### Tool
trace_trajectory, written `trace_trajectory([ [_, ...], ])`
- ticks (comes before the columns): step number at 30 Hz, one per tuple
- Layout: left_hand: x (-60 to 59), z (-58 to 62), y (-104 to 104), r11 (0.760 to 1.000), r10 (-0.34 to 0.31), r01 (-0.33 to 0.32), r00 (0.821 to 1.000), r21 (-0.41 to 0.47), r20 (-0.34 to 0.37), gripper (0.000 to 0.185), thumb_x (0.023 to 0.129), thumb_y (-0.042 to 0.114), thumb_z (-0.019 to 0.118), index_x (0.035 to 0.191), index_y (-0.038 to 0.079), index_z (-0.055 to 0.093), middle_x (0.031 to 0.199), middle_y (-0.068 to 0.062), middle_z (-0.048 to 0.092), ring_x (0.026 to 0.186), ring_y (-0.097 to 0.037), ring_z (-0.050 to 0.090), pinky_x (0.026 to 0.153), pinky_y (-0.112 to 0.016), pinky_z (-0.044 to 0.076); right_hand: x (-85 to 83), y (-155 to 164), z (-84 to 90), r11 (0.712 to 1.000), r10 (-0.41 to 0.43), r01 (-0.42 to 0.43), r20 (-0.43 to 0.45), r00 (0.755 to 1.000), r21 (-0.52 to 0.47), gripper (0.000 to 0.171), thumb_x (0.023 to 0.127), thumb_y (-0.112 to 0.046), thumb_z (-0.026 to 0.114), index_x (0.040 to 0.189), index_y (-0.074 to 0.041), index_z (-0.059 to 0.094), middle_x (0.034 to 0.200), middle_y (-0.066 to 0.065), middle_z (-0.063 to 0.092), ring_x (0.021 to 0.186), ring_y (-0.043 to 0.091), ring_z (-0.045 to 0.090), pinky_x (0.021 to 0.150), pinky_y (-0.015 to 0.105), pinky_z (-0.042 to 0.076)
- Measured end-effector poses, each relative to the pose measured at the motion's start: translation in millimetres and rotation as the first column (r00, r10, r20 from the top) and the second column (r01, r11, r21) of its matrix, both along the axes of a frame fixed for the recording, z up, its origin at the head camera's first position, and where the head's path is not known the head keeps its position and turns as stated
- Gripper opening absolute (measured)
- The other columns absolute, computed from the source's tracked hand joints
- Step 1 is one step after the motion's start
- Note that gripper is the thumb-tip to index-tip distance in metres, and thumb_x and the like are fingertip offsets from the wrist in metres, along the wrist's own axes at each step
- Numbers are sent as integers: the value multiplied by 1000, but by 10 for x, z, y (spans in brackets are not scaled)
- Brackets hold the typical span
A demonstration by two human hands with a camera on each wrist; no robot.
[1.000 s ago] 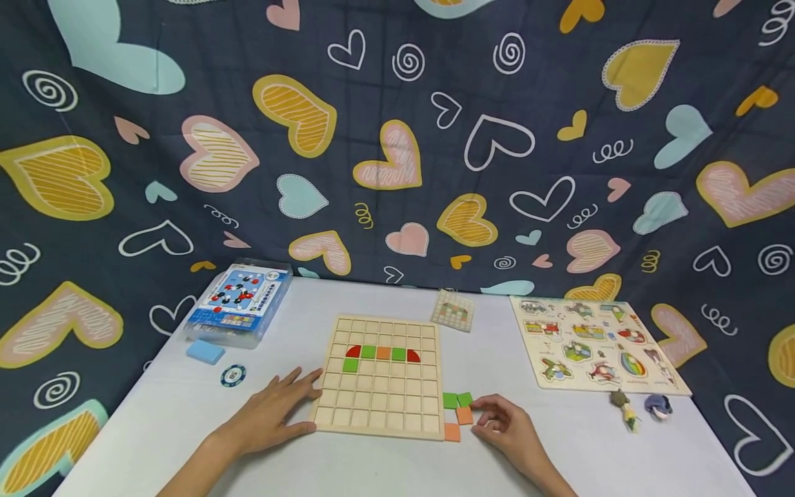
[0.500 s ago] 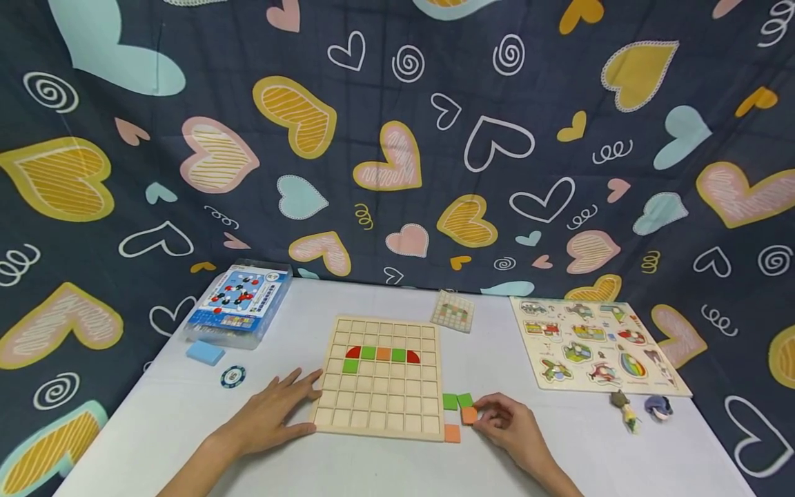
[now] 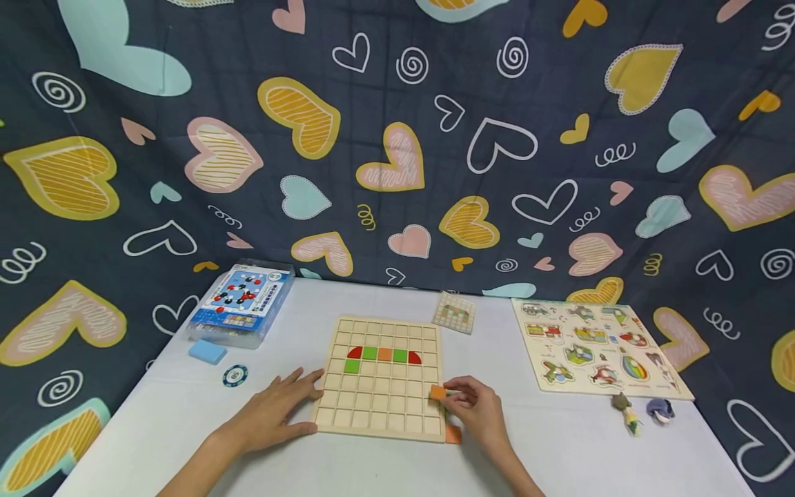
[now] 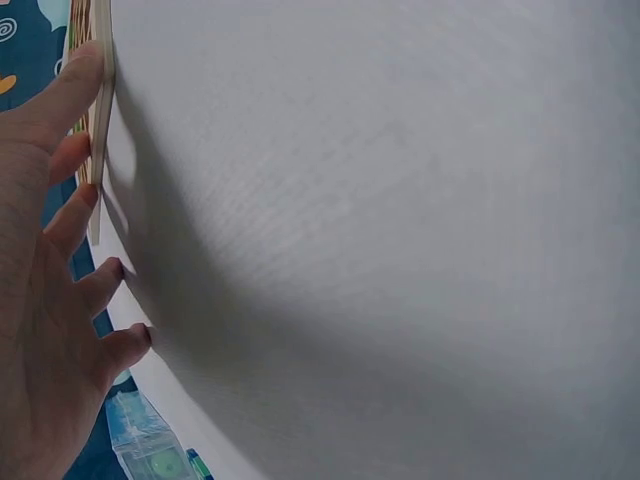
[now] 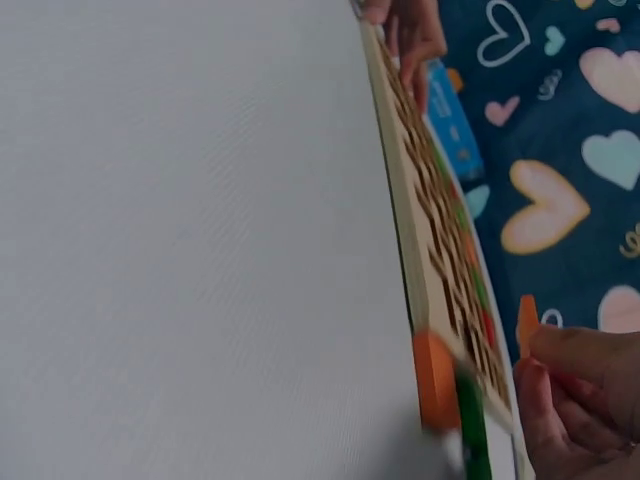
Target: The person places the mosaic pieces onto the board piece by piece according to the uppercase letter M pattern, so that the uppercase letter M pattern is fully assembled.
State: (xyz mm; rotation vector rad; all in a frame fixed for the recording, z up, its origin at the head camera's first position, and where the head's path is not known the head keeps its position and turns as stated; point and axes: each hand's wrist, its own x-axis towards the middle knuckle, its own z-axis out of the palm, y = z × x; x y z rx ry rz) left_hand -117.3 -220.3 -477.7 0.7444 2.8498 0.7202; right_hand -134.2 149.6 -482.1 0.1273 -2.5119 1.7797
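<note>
A wooden grid board [image 3: 381, 376] lies on the white table [image 3: 397, 462], with a row of red, green and orange tiles [image 3: 384, 355] in it and one green tile below. My left hand [image 3: 273, 413] rests flat with spread fingers against the board's left edge [image 4: 100, 110]. My right hand [image 3: 475, 407] pinches an orange square tile [image 3: 437, 392] over the board's right edge; the same tile [image 5: 526, 322] shows edge-on at my fingertips. Another orange tile [image 3: 453, 434] lies on the table by the board's near right corner [image 5: 434, 380], with a green tile [image 5: 470, 425] beside it.
A small pattern card [image 3: 455, 312] lies behind the board. A wooden picture puzzle [image 3: 593, 347] is at the right, with two small figures [image 3: 646, 411] near it. At the left are a clear plastic box [image 3: 241, 301], a blue block [image 3: 208, 351] and a round token [image 3: 234, 375].
My right hand picked an orange tile off the table right of the board and carried it left, over the board's right edge. The left hand stayed in place.
</note>
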Motion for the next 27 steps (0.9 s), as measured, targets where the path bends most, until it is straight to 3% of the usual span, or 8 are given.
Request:
trace_trajectory([
  [10, -5, 6, 7, 1000, 5, -5, 1000, -7, 18, 52, 86, 56, 61, 121, 18, 62, 152, -7, 36, 138, -43, 28, 106, -68, 24, -143, -482, -9, 989, 133, -137, -55, 990, -59, 22, 77, 6, 75, 97, 8, 66, 93, 20, 70, 79, 24, 69, 68, 22, 58],
  [17, -7, 2, 11, 1000, 5, -4, 1000, -6, 19, 53, 86, 58, 60, 122, 19, 62, 152, -7, 35, 139, -43, 27, 106, -68, 24, -78, -817, 270, 977, 181, -186, -60, 982, -103, 20, 77, 15, 70, 96, 16, 62, 94, 31, 66, 82, 43, 66, 72, 38, 59],
  [19, -7, 1, 12, 1000, 6, -5, 1000, -6, 18, 53, 86, 58, 60, 122, 19, 62, 152, -8, 36, 138, -43, 27, 106, -69, 24, -78, -891, 283, 976, 190, -195, -58, 980, -101, 20, 77, 15, 69, 95, 17, 62, 94, 31, 66, 82, 44, 66, 71, 38, 59],
  [27, -13, 5, 10, 1000, 4, -4, 1000, -11, 24, 55, 86, 59, 59, 123, 19, 61, 153, -7, 35, 138, -43, 27, 106, -68, 24, -237, -1101, -82, 977, 208, -212, -104, 973, -29, 22, 74, 11, 75, 93, 6, 66, 89, 16, 69, 75, 24, 67, 63, 16, 54],
])
